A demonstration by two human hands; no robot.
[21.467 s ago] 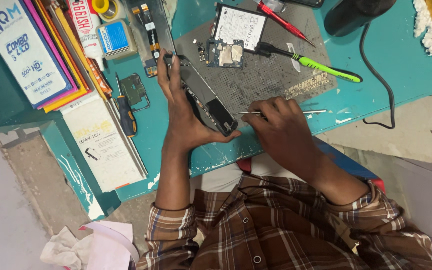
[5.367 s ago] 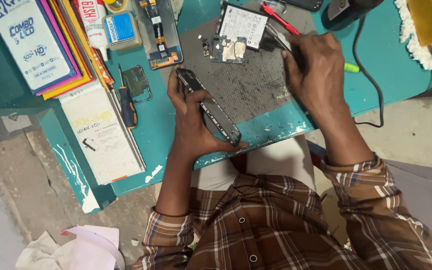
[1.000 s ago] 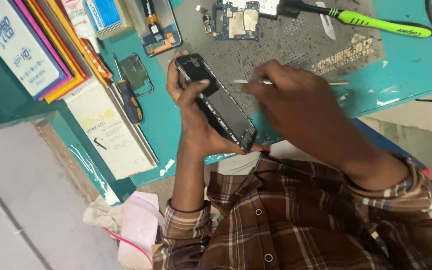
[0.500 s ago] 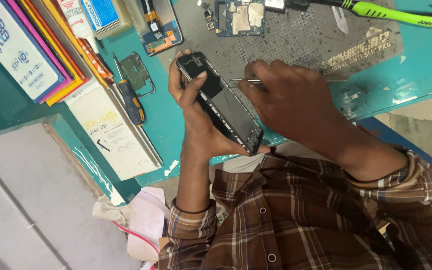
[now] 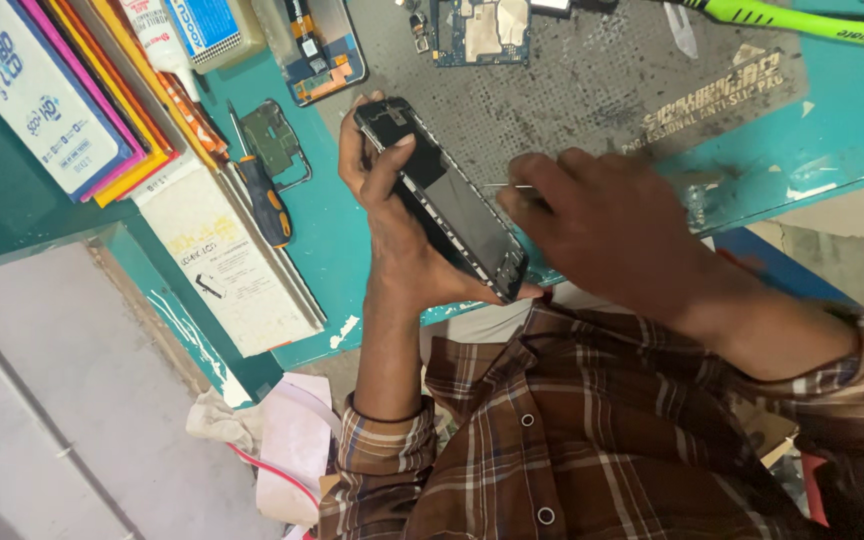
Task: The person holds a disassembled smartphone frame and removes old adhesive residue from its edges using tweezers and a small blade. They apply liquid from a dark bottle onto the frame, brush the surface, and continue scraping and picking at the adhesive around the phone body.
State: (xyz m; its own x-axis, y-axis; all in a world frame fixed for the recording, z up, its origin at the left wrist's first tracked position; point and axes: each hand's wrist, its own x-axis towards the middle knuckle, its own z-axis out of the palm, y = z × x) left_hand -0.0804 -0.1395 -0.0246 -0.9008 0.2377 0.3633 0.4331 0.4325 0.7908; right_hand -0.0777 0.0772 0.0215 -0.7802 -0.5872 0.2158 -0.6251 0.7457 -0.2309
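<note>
L hand [image 5: 397,225] wraps fingers tight round opened phone [image 5: 447,200], tilting it up off grey mat [image 5: 602,80] so R hand [image 5: 602,235], pinched shut on thin metal tool [image 5: 507,186], reaches its edge.

The left hand [image 5: 392,220] grips an opened phone [image 5: 447,200] above the teal bench's near edge [image 5: 352,270]; the right hand [image 5: 602,235] pinches thin tweezers [image 5: 507,186] beside it.

Opened phone [image 5: 447,200]: glossy black glass, thin metal edge. Tweezers [image 5: 508,186], at 3 o'clock of it: bright bare metal. Work mat [image 5: 602,90]: matt grey, rough, scuffed. Bench [image 5: 332,250]: smooth teal paint, chipped. Shirt sleeve [image 5: 592,440]: soft checked cloth.
</note>
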